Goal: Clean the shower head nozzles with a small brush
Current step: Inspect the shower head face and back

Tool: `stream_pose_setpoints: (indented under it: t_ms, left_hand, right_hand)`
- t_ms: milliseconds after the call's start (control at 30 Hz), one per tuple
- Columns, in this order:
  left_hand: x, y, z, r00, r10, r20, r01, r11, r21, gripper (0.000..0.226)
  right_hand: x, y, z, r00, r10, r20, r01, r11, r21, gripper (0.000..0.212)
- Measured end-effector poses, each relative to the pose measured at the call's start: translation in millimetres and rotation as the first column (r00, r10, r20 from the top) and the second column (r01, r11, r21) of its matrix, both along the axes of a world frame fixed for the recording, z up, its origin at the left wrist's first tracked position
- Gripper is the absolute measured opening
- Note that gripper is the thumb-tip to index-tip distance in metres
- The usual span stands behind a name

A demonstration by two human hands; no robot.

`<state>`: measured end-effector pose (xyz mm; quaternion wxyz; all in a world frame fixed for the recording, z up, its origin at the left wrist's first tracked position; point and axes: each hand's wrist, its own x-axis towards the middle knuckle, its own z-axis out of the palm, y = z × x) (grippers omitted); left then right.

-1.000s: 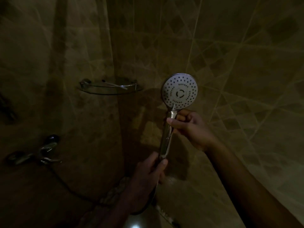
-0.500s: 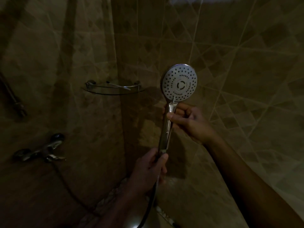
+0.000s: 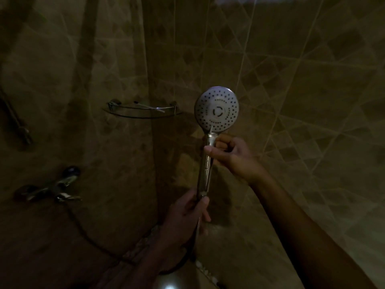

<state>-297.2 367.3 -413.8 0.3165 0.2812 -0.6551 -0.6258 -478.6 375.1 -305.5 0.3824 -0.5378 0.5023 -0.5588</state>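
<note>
Nearest the cam, the person's left hand (image 3: 187, 211) is clamped round the bottom of the chrome handle (image 3: 205, 167) where the hose (image 3: 87, 236) comes in, and the right hand (image 3: 229, 152) is closed round the top of it just under the shower head (image 3: 216, 110), thumb across the front. Compared w/ a sec ago the head sits a bit higher and more square to the cam, nozzle face showing plainly, grips basically the same, so imo they're just lining it up for scrubbing. Thing is, both hands are full and there's no brush in either; a thin pale stick (image 3: 153, 107) lies on the glass corner shelf (image 3: 143, 113) further back, might be it, too dark to tell tbh. So one hand prob has to let go first, right one being closer to the shelf side... well, either works. Room-wise: the head hangs free in the air, walls (image 3: 312, 80) behind and to the right well apart from it, shelf rim off to the left and clear, tap (image 3: 56, 188) low on the left wall w/ the hose drooping below, nothing crowding the face.
</note>
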Motion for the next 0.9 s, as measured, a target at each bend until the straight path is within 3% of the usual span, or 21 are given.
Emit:
stream_pose_setpoints:
  t_ms: [100,200,333,467,633,767,900]
  left_hand:
    - [10,-5,4,0.992,-0.114,-0.061,0.121,0.985,0.125,0.028]
    - [16,-10,3,0.974,-0.198,-0.106,0.214,0.961,0.173,0.030]
    - [15,-8,2,0.979,-0.160,-0.125,0.179,0.972,0.156,0.018]
    - [12,-8,-5,0.994,-0.049,-0.097,0.059,0.993,0.099,0.006]
    - [9,-7,-12,0.999,0.023,-0.049,-0.020,0.999,0.047,0.013]
    - [8,-7,-16,0.997,0.069,-0.023,-0.069,0.998,-0.008,0.011]
    - [12,-7,-16,0.999,-0.031,-0.009,0.031,0.998,0.054,0.012]
  right_hand:
    - [0,-1,0,0.987,0.090,0.133,-0.093,0.995,0.022,0.031]
    - [-1,-3,1,0.959,0.164,0.232,-0.172,0.985,0.018,0.032]
    - [0,-7,-2,0.978,0.141,0.154,-0.147,0.989,0.028,0.029]
    - [3,-9,-6,0.999,-0.036,0.026,0.036,0.999,-0.001,0.053]
    - [15,-5,-7,0.994,-0.065,-0.083,0.061,0.997,-0.053,0.048]
    - [14,-3,-11,0.993,-0.044,-0.107,0.040,0.998,-0.041,0.020]
    - [8,2,-15,0.998,0.052,-0.047,-0.053,0.999,-0.012,0.005]
